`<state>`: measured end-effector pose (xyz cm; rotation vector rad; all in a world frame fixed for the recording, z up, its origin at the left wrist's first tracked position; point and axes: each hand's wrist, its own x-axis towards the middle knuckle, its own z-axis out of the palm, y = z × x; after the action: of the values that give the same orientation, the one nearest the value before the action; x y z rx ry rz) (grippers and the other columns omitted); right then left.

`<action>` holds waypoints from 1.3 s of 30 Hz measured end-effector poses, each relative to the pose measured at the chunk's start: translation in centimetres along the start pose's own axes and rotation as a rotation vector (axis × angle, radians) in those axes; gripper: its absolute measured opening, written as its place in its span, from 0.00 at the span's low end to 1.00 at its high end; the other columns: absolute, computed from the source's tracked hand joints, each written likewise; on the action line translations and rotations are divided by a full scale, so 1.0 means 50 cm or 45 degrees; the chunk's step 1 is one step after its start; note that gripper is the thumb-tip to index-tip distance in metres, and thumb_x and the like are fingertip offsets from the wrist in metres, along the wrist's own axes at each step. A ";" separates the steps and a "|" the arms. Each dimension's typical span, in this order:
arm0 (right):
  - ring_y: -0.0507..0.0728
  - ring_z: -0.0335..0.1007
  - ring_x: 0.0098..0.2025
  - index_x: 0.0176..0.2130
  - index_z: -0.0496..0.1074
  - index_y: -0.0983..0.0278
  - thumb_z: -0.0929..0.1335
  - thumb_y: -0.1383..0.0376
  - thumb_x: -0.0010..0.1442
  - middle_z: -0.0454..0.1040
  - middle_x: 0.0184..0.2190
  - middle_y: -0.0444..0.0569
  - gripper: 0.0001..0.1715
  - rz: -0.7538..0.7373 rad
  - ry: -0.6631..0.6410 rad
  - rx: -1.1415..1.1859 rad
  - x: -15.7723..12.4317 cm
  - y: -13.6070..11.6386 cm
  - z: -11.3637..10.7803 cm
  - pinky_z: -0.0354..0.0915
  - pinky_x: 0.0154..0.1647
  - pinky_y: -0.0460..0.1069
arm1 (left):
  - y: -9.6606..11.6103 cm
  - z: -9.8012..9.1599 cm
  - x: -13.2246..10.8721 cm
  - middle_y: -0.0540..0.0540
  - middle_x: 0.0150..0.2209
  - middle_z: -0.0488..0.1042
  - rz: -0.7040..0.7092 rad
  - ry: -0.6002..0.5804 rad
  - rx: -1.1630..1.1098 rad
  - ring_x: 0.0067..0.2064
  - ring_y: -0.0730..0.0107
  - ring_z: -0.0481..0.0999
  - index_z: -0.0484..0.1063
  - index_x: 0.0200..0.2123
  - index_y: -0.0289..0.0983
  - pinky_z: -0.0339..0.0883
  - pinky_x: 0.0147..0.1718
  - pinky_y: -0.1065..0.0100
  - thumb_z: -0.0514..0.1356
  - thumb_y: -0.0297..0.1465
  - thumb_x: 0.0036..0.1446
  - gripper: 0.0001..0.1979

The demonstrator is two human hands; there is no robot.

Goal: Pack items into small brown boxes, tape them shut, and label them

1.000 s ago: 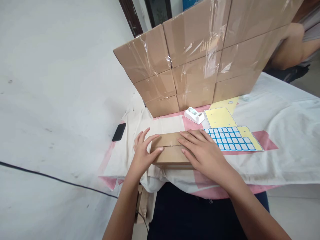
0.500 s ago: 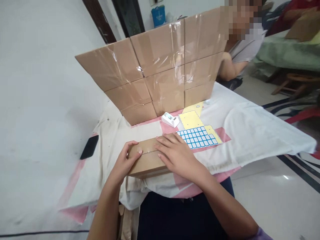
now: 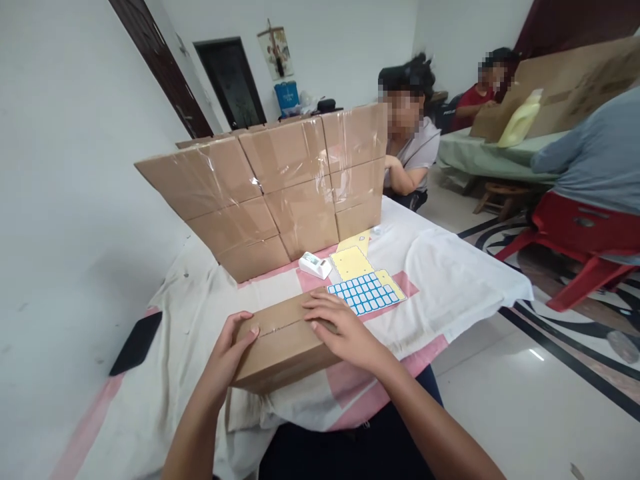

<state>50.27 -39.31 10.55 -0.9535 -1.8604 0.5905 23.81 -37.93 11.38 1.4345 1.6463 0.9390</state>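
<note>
A closed cardboard box [image 3: 283, 340], with a seam along its top, lies near the front edge of the cloth-covered table. My left hand [image 3: 233, 347] grips its left end, thumb on top and fingers curled over the far side. Across the right part of the lid rests my right hand [image 3: 345, 330], its fingers stretched out and lying flat. Just beyond that hand is a sheet of blue-bordered blank labels [image 3: 367, 293] with a yellow backing. A small white device with a display [image 3: 315, 265] sits behind the box.
A wall of taped cardboard boxes [image 3: 305, 207] stands across the back of the table. A black phone-like slab [image 3: 136, 343] lies at the left edge by the wall. Behind the boxes sits a person [image 3: 417, 153]; others sit at a green-covered table [image 3: 455, 150] with a yellow jug [image 3: 523, 120].
The view has shifted upward and right, showing more of the room and the people there. My hands stay on the box, and the right hand remains flat on its lid.
</note>
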 end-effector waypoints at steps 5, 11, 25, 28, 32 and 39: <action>0.61 0.55 0.72 0.57 0.75 0.57 0.63 0.62 0.71 0.69 0.65 0.52 0.19 0.081 0.020 0.056 -0.062 0.014 -0.018 0.55 0.70 0.64 | -0.021 -0.002 0.009 0.51 0.49 0.71 0.046 -0.006 -0.032 0.48 0.58 0.71 0.67 0.47 0.46 0.64 0.47 0.64 0.61 0.51 0.53 0.23; 0.62 0.67 0.63 0.58 0.72 0.62 0.61 0.56 0.71 0.72 0.61 0.58 0.23 0.329 0.335 -0.387 -0.116 0.125 -0.081 0.64 0.63 0.60 | -0.028 -0.003 0.014 0.48 0.49 0.73 0.097 0.013 -0.048 0.50 0.55 0.73 0.68 0.47 0.45 0.66 0.48 0.60 0.61 0.52 0.51 0.25; 0.73 0.66 0.50 0.61 0.66 0.75 0.65 0.56 0.65 0.74 0.47 0.68 0.33 0.913 0.463 -1.334 -0.118 0.271 -0.125 0.60 0.48 0.62 | -0.003 0.003 -0.005 0.47 0.49 0.76 0.055 0.075 -0.019 0.49 0.53 0.75 0.71 0.45 0.43 0.69 0.47 0.60 0.62 0.56 0.49 0.27; 0.73 0.68 0.48 0.60 0.67 0.74 0.63 0.59 0.65 0.75 0.46 0.68 0.30 0.888 0.450 -1.285 -0.123 0.288 -0.131 0.60 0.48 0.63 | -0.005 0.006 -0.004 0.47 0.50 0.75 0.067 0.125 0.007 0.53 0.51 0.74 0.71 0.45 0.44 0.68 0.53 0.57 0.61 0.56 0.50 0.27; 0.73 0.72 0.52 0.60 0.67 0.70 0.57 0.64 0.66 0.76 0.51 0.66 0.27 0.837 0.535 -1.012 -0.138 0.317 -0.145 0.62 0.50 0.64 | -0.031 0.001 0.009 0.47 0.53 0.75 0.075 0.131 0.054 0.61 0.48 0.70 0.73 0.46 0.45 0.62 0.61 0.54 0.61 0.57 0.50 0.27; 0.65 0.77 0.34 0.57 0.67 0.64 0.60 0.54 0.65 0.79 0.31 0.51 0.26 0.779 0.760 -0.316 -0.158 0.342 -0.171 0.70 0.40 0.59 | -0.034 0.003 0.006 0.47 0.54 0.75 -0.028 0.135 0.010 0.60 0.47 0.72 0.73 0.48 0.46 0.64 0.60 0.53 0.61 0.58 0.50 0.29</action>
<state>66.20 -35.73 -2.12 -1.6773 -1.1102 0.3639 23.16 -37.80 9.80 1.3896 1.7412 1.0129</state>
